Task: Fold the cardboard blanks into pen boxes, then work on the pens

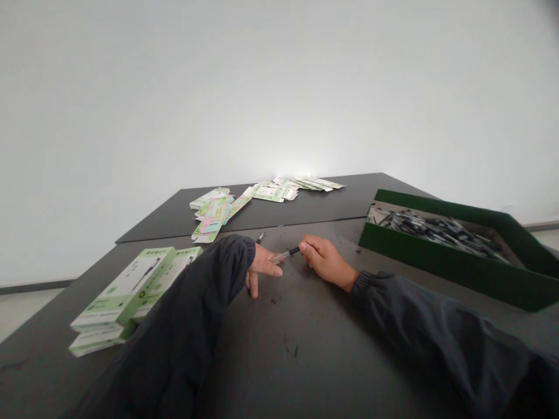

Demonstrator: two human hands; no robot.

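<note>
My right hand [325,257] is closed on the black-capped end of a clear-barrelled pen [283,255]. The barrel points left, and its far end lies against or just over my left hand [264,265]. That hand has its thumb and visible fingers stretched apart; some fingers are hidden beneath it. Just beyond the left wrist, the dark end of another pen [261,237] shows. Whether the left hand touches this second pen is hidden.
A green open box [437,262] full of loose pens [432,227] stands on the right. Green-and-white pen cartons [131,285] are stacked at left. Flattened cartons [213,215] and more flat cartons [305,184] lie farther back on the dark table [271,361], before a white wall.
</note>
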